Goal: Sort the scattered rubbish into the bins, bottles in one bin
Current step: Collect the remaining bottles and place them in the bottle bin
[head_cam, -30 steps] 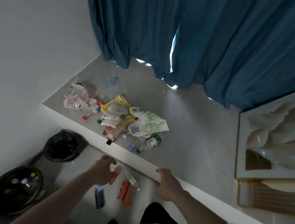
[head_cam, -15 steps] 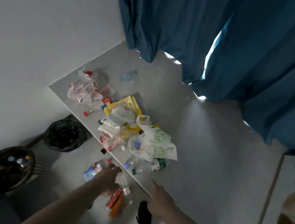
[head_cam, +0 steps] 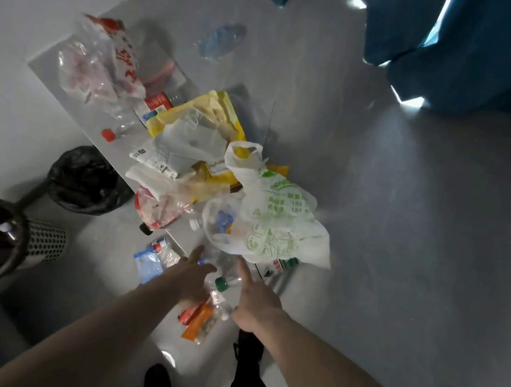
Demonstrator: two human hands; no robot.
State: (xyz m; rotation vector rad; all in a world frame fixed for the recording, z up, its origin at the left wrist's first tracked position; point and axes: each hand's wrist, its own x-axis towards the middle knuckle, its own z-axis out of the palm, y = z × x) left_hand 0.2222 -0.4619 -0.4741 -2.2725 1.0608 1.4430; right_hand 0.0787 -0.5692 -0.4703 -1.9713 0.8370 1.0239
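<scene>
Both hands are reaching toward a clear bottle with a green cap (head_cam: 222, 282) lying at the near edge of the raised ledge (head_cam: 370, 238). The left hand (head_cam: 189, 276) is stretching forward with fingers straight and spread, its grip closed on nothing; whether it touches the bottle cannot be told. The right hand (head_cam: 253, 301) is extending a straight finger beside the green cap, its grip also loose and holding nothing.

Just beyond the hands, a white bag with green print (head_cam: 279, 221) is lying on the ledge, beside a yellow bag (head_cam: 225, 110) and a clear bag with red print (head_cam: 109, 71). An orange wrapper (head_cam: 198, 323) is lying on the floor below the hands. To the left, a perforated metal bin (head_cam: 41, 242) is holding bottles, and a black-lined bin (head_cam: 87, 180) is standing near it.
</scene>
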